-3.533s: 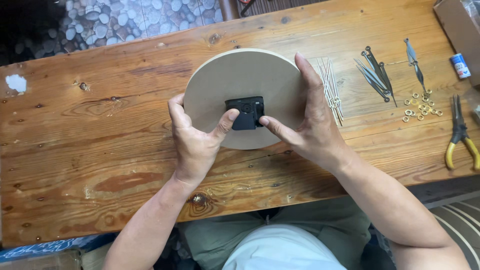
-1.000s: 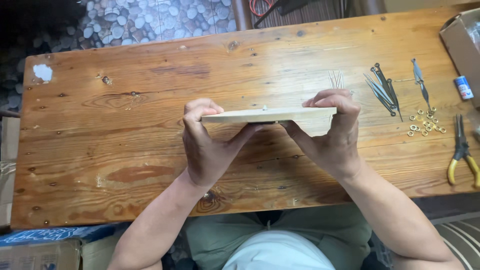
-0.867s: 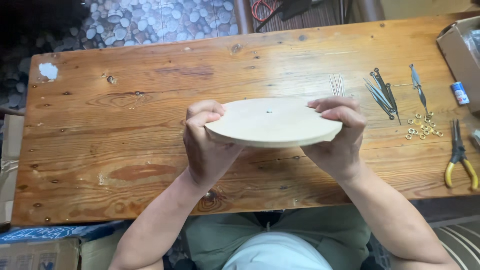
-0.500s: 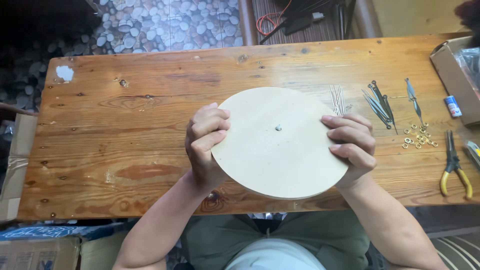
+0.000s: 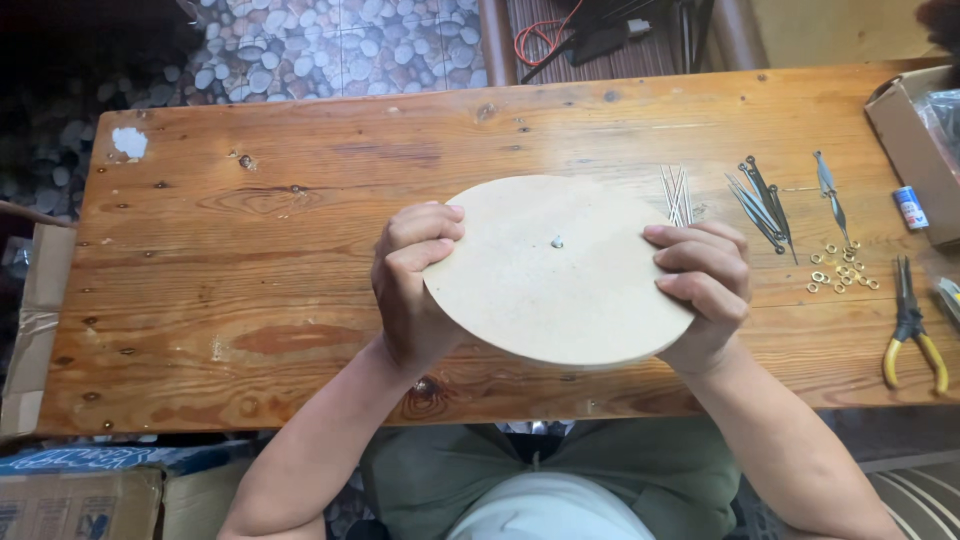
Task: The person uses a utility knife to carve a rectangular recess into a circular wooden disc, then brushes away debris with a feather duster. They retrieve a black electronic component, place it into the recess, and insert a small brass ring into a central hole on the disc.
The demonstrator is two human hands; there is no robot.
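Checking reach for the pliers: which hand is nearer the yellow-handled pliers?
Right. The right hand grips the wooden disc on its edge toward the yellow-handled pliers; the left hand holds the disc's far edge.

Yellow-handled pliers (image 5: 913, 330), small brass rings (image 5: 840, 270)

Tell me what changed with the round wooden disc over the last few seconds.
The disc was flipped: its back with the black box faced up, it passed edge-on, and now the plain face with a small centre pin shows. Left hand and right hand kept hold. The pliers stayed on the table.

Matt wooden disc (image 5: 560, 290), glossy wooden table (image 5: 250, 260)
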